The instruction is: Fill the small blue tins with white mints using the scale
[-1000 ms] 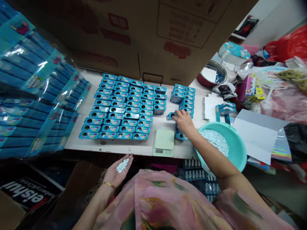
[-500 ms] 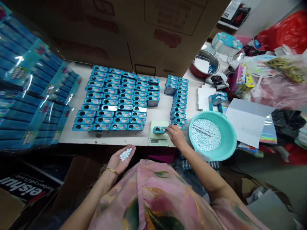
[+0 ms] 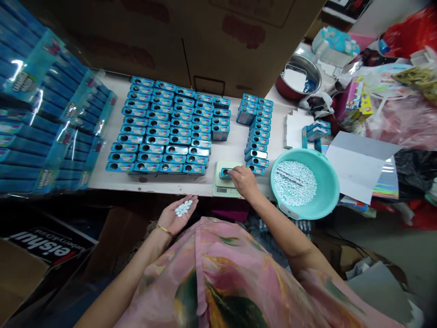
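My left hand point(image 3: 175, 216) is palm up in front of the table edge, cupped under a small heap of white tablets point(image 3: 183, 208). My right hand point(image 3: 242, 180) is over a pale green scale point(image 3: 223, 190), its fingers together at the right end of a small blue tin point(image 3: 224, 173) that sits on the scale. What the fingertips pinch is too small to tell. Rows of similar blue tins point(image 3: 172, 132) stand left of the scale, and a narrower group point(image 3: 257, 133) stands behind it to the right. A turquoise basin point(image 3: 327, 193) at the right holds many white tablets and a dark strip.
A large cardboard box point(image 3: 143, 45) rises behind the tins. Plastic-wrapped blue packs point(image 3: 44, 123) are stacked at the left. Beyond the basin are white paper point(image 3: 358, 168), a red metal bowl point(image 3: 290, 89), a white carton point(image 3: 293, 130) and plastic bags point(image 3: 406, 123).
The view has shifted, so the table items sit slightly higher in the picture. My right hand reaches further over the tin on the scale. My left hand still bears the tablets.
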Demonstrator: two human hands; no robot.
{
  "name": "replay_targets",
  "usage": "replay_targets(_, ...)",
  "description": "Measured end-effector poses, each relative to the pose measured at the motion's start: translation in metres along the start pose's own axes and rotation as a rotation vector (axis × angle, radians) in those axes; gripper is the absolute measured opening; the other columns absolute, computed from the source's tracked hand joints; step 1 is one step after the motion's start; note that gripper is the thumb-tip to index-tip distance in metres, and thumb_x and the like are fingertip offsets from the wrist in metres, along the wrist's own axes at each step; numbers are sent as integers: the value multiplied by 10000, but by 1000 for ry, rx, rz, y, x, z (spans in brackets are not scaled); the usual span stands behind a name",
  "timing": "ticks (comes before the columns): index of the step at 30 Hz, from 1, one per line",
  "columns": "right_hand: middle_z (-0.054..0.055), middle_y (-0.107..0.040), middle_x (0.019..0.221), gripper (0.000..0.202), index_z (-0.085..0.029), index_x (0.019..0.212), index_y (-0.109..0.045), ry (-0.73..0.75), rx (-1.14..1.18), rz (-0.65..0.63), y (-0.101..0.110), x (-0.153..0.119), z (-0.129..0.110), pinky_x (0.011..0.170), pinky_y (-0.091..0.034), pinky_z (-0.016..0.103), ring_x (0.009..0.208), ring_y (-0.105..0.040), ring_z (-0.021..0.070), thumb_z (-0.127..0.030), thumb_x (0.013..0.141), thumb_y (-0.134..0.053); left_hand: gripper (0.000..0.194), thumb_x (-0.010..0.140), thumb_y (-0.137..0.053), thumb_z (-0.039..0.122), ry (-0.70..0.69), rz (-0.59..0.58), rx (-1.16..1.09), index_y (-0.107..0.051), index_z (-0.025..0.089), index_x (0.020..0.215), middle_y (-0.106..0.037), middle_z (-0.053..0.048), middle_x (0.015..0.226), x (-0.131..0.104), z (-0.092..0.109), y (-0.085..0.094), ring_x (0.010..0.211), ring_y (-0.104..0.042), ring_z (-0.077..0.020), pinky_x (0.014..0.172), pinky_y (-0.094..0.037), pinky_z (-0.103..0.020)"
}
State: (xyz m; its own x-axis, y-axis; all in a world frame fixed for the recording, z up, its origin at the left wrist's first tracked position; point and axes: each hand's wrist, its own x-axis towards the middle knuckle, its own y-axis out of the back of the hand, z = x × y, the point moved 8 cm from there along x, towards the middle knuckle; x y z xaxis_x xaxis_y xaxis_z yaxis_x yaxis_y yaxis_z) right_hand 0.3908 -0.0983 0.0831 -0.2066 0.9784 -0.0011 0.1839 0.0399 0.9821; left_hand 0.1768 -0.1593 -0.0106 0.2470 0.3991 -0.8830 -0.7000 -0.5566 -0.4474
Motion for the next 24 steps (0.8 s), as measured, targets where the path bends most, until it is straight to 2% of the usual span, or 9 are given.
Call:
replay_targets(3, 69, -589, 885, 239, -175, 955, -599, 47, 132, 36, 4, -25, -19, 698, -328, 293, 798, -468, 164, -222, 864, -382, 288, 780, -372, 69, 64, -45, 43, -564, 27, 991, -639, -187, 872, 0, -10, -5, 840, -615, -240, 666, -537, -314)
replay_targets(7, 54, -581, 880, 220, -174, 945, -585, 241, 347, -61, -8, -56, -73, 730, -369, 258, 809, -479, 133, -246, 861, -395, 289, 789, -362, 78, 169, -99, 103, -562, 30, 991, -641, -183, 877, -1, -29, -10, 839, -615, -230, 703, -519, -321)
replay_targets(10, 55, -550, 972, 226, -184, 1018, -537, 274, 368, -119, -18, -62, -99, 737, -385, 258, 847, -460, 133, -263, 861, -395, 281, 804, -354, 97, 259, -127, 137, -570, 39, 973, -654, -144, 786, -1, -44, -13, 741, -632, -193, 688, -514, -307)
replay_targets(14, 55, -517, 994, 244, -179, 1076, -471, 259, 262, -204, -37, -54, -110, 691, -396, 267, 827, -437, 146, -261, 856, -404, 261, 817, -372, 148, 326, -161, 153, -590, 69, 938, -650, -88, 697, -3, -54, -16, 663, -628, -165, 693, -503, -305)
replay_targets(18, 27, -504, 920, 149, -172, 981, -478, 309, 198, -264, -53, -52, -116, 647, -395, 249, 775, -427, 137, -206, 844, -431, 229, 811, -390, 166, 376, -160, 201, -605, 89, 795, -645, -89, 680, -5, -58, -15, 674, -630, -190, 715, -491, -345)
replay_targets(21, 15, -491, 876, 89, -172, 922, -467, 321, 177, -280, -54, -52, -118, 624, -389, 242, 758, -425, 134, -189, 844, -429, 210, 798, -409, 154, 389, -109, 211, -582, 104, 688, -636, -78, 635, -5, -58, -10, 681, -632, -198, 716, -488, -343)
replay_targets(24, 11, -485, 870, 59, -177, 897, -454, 346, 178, -288, -49, -53, -120, 612, -382, 244, 758, -428, 133, -180, 842, -433, 197, 789, -419, 156, 426, -77, 232, -575, 102, 682, -638, -85, 635, -5, -61, -6, 687, -634, -207, 710, -491, -345)
